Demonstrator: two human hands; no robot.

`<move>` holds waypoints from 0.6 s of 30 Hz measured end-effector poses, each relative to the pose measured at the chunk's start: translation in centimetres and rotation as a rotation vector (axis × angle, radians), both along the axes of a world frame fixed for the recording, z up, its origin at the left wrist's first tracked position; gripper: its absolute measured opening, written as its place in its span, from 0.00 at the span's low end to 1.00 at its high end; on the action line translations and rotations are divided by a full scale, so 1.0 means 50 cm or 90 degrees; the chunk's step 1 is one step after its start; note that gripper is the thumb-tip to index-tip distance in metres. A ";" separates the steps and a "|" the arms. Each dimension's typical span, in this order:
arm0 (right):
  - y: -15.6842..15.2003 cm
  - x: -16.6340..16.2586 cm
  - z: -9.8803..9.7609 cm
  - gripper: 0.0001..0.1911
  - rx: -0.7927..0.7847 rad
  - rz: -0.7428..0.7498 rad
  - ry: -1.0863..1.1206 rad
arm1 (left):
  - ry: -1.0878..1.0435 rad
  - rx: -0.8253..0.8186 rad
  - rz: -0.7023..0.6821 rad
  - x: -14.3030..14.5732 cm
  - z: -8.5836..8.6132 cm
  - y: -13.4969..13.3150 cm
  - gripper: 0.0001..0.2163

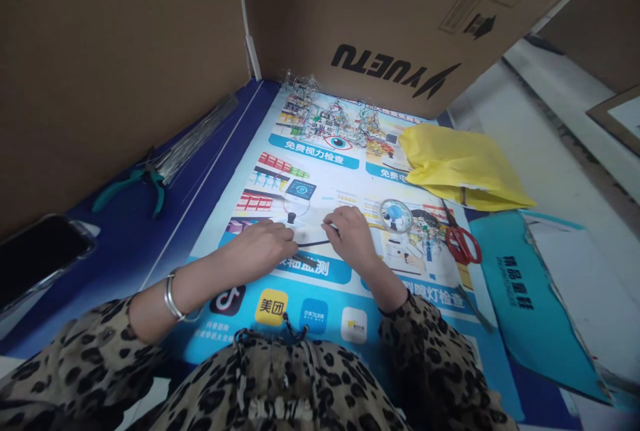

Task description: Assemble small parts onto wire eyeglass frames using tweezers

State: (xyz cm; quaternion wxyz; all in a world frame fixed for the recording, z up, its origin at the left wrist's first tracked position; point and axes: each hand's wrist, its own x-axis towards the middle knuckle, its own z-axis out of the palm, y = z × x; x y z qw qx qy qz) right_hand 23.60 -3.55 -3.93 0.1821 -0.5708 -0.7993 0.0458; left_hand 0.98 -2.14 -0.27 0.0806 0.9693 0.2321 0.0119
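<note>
Over on the left, a phone (43,261) lies dark-screened near a cardboard wall (115,51); at the back stands the YUETU panel (380,11), lettering upside down; to the right, a yellow bag (460,161) slumps over the poster (320,184), and just below it, a teal sheet (540,331)

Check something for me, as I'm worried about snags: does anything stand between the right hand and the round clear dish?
Nothing visible does. Only the printed poster shows between the right hand and the dish; the scissors lie beyond the dish, farther right.
</note>
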 end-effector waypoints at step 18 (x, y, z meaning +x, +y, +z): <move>-0.013 -0.010 0.012 0.07 0.098 -0.003 0.159 | -0.106 -0.029 0.015 -0.002 -0.002 0.009 0.09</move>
